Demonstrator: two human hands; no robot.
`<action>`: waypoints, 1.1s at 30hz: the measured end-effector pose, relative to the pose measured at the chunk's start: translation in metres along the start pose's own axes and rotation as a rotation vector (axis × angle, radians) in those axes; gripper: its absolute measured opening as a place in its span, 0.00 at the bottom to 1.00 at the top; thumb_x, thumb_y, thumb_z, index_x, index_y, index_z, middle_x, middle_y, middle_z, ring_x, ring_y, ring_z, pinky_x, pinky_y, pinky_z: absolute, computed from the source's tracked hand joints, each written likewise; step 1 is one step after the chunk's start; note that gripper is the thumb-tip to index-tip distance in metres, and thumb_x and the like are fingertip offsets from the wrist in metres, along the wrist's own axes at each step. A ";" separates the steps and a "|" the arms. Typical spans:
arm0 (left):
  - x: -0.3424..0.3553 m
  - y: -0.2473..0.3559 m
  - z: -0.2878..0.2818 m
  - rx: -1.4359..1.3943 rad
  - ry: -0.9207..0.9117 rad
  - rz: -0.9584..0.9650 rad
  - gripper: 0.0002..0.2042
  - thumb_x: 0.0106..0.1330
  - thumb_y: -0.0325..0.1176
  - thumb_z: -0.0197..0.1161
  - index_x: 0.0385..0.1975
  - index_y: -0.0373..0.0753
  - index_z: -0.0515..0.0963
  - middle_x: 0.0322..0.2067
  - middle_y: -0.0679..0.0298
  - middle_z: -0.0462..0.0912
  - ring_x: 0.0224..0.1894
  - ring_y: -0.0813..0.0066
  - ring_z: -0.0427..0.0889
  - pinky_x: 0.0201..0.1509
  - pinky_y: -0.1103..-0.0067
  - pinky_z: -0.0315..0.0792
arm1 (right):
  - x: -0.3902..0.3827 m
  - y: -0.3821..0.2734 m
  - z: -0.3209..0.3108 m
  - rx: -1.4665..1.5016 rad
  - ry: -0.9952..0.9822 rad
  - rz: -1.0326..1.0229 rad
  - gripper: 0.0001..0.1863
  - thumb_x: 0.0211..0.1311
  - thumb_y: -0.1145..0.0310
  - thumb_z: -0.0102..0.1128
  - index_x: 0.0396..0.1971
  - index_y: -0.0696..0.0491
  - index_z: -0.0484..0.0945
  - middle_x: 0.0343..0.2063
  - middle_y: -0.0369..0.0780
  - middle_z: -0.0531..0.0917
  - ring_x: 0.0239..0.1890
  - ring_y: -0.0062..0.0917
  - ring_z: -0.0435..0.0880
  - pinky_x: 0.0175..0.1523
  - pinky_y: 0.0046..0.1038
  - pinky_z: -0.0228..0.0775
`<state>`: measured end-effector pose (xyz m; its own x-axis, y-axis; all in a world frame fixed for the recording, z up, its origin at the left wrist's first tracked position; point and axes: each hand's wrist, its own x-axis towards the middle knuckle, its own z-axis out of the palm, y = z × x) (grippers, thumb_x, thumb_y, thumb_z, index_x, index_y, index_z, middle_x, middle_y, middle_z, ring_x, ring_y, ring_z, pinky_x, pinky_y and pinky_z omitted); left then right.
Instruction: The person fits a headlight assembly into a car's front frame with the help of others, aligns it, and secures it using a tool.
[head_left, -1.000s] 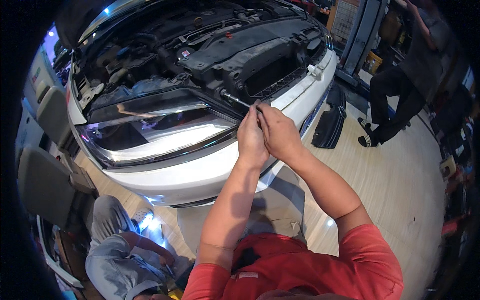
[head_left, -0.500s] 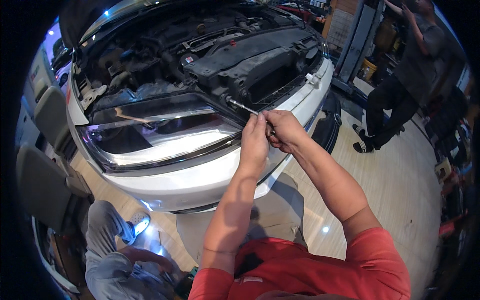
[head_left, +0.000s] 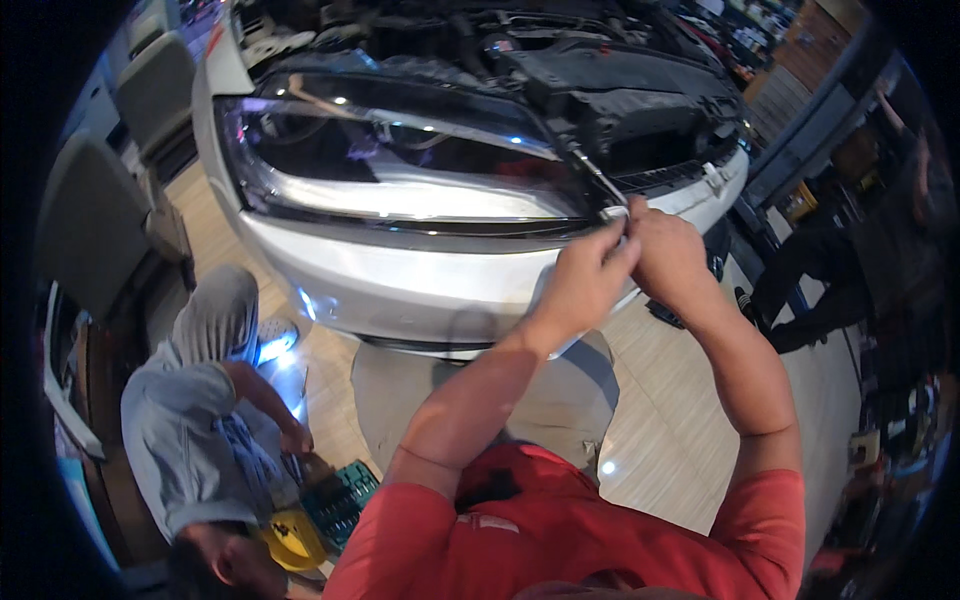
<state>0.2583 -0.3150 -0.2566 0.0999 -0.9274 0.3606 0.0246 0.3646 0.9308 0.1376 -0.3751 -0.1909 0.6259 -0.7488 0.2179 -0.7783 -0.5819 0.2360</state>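
My right hand (head_left: 668, 255) is closed around the near end of a socket wrench (head_left: 600, 180), whose thin shiny shaft slants up and away. Its far tip reaches the gap between the headlight (head_left: 400, 165) and the black front panel of the engine bay. Just left of the right hand is my left hand (head_left: 590, 278), slightly blurred, with its thumb apart from loosely bent fingers. The left fingertips are close to the wrench's near end; whether they touch it is hard to make out. Below both hands runs the white bumper (head_left: 400, 285).
At lower left a person in grey (head_left: 190, 420) bends beside a green tool case (head_left: 340, 500) and a yellow object (head_left: 295, 540). Another person in dark clothes (head_left: 850, 260) is at right, near a post (head_left: 820, 110). A grey mat (head_left: 480, 400) lies below the bumper.
My view has tilted down and shifted, so the car sits higher in it. The left hand has loosened and drawn slightly apart from the right. The person in grey shows more fully.
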 end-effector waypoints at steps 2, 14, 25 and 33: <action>-0.047 0.003 -0.006 0.173 0.205 0.224 0.18 0.65 0.31 0.59 0.51 0.25 0.76 0.47 0.46 0.82 0.51 0.54 0.81 0.60 0.74 0.69 | 0.002 -0.003 0.001 -0.030 -0.037 0.063 0.14 0.56 0.74 0.54 0.43 0.60 0.70 0.28 0.51 0.83 0.34 0.47 0.84 0.39 0.43 0.75; -0.108 -0.095 -0.100 1.094 0.791 0.254 0.40 0.66 0.48 0.52 0.73 0.37 0.43 0.70 0.34 0.35 0.72 0.29 0.31 0.69 0.42 0.28 | 0.020 0.028 -0.013 1.345 -0.513 0.455 0.09 0.58 0.73 0.55 0.38 0.55 0.78 0.15 0.27 0.64 0.13 0.11 0.60 0.17 0.17 0.45; -0.112 -0.097 -0.126 1.215 0.785 0.362 0.40 0.68 0.56 0.46 0.73 0.39 0.43 0.70 0.32 0.31 0.72 0.31 0.25 0.67 0.40 0.20 | 0.012 -0.004 0.008 -0.090 0.196 -0.143 0.11 0.61 0.71 0.50 0.39 0.60 0.76 0.24 0.49 0.82 0.29 0.42 0.83 0.33 0.42 0.75; -0.096 -0.103 -0.127 1.122 0.853 0.402 0.36 0.68 0.57 0.44 0.73 0.47 0.50 0.70 0.33 0.37 0.72 0.29 0.28 0.65 0.37 0.22 | 0.028 0.023 0.001 0.843 -0.124 0.073 0.13 0.63 0.68 0.57 0.40 0.63 0.82 0.17 0.40 0.78 0.19 0.25 0.74 0.28 0.29 0.64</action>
<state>0.3726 -0.2531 -0.3942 0.4684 -0.3058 0.8289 -0.8767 -0.0442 0.4790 0.1368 -0.4099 -0.1805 0.6011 -0.7942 0.0888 -0.6239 -0.5358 -0.5689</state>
